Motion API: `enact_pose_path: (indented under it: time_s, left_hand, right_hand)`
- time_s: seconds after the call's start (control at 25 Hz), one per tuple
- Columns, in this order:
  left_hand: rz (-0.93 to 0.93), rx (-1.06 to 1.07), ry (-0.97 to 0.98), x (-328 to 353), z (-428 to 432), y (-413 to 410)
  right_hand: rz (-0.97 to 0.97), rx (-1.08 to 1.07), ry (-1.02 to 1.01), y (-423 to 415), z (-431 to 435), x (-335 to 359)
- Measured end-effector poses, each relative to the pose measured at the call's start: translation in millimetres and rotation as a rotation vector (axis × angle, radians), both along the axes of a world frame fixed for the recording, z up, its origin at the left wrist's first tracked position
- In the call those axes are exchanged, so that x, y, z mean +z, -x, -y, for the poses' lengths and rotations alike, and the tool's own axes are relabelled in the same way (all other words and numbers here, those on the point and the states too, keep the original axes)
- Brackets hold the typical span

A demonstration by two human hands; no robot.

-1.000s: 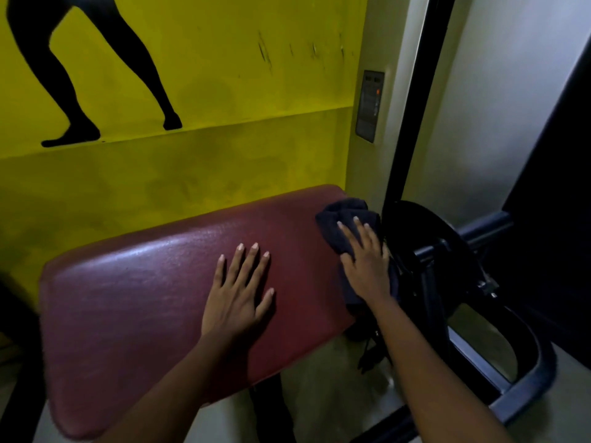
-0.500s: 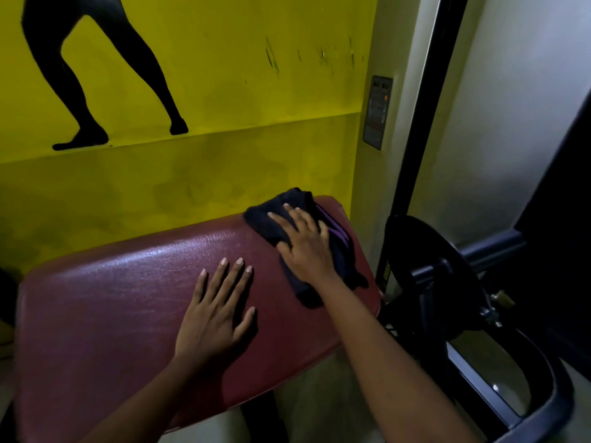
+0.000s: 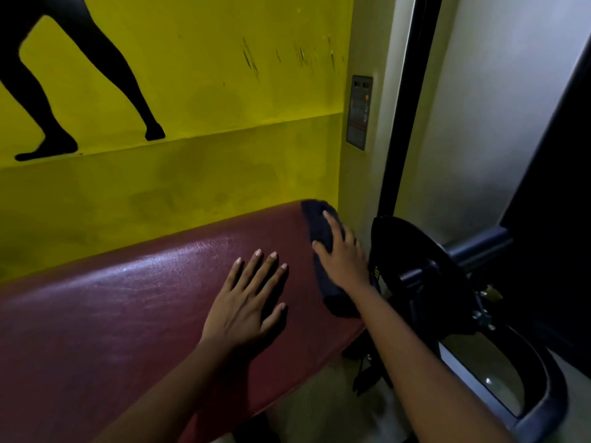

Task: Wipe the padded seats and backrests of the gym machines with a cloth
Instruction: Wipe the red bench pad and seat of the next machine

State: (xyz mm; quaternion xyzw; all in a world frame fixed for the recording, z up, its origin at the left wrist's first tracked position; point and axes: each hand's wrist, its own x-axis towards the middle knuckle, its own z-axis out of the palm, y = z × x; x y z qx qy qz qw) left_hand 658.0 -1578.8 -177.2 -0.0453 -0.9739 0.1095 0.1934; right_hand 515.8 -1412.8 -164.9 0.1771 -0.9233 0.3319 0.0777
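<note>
The cloth point(image 3: 315, 222) has been swept back to the padded surface's point(image 3: 128, 314) end under the flat right hand point(image 3: 343, 260), likely finishing it; the left hand point(image 3: 246, 311) is laid flat.

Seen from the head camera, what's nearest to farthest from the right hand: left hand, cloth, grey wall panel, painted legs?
1. cloth, pressed under the right hand.
2. left hand, just to its left.
3. grey wall panel, above it.
4. painted legs, far left on the wall.

Yellow wall point(image 3: 179, 187) behind pad point(image 3: 112, 314); black frame point(image 3: 415, 282) rightward.
</note>
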Motion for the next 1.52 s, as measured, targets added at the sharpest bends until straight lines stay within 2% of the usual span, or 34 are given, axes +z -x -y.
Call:
enact_pose_path:
  time_s: [0.12,0.2,0.4,0.48,0.64,0.72,0.88,0.96,1.08,1.2,1.52]
  left_hand:
    - [-0.056,-0.016,-0.002,-5,3,1]
    - [-0.072,-0.017,0.018,-6,3,0]
    - [-0.086,-0.024,0.011,-5,1,0]
    - [-0.076,-0.021,0.018,-4,0,-1]
    - [-0.047,-0.011,0.033,-6,0,0]
    - [-0.046,-0.012,0.033,-6,1,0]
    - [-0.048,-0.015,0.027,-6,2,1]
    - [-0.052,-0.026,0.012,-6,2,0]
    - [-0.049,-0.054,-0.003,-6,3,0]
    - [-0.036,-0.080,-0.018,-6,7,-1]
    - [-0.012,-0.244,0.081,-16,56,-64]
  right_hand:
    - [0.300,0.176,0.295,62,8,11]
    - [0.402,0.241,0.454,69,3,4]
    - [0.478,0.248,0.723,-23,-59,-54]
    - [0.499,0.226,0.742,-35,-69,-63]
    - [0.418,0.308,0.588,11,-39,-24]
    - [0.413,0.310,0.621,23,-31,-19]
    - [0.418,0.113,0.696,-12,-43,-42]
    - [0.400,-0.047,0.842,-36,-44,-53]
    - [0.425,-0.424,1.153,-72,-28,-65]
    - [0.402,-0.590,1.326,-106,-4,-69]
    - [0.293,-0.724,1.293,-200,85,-81]
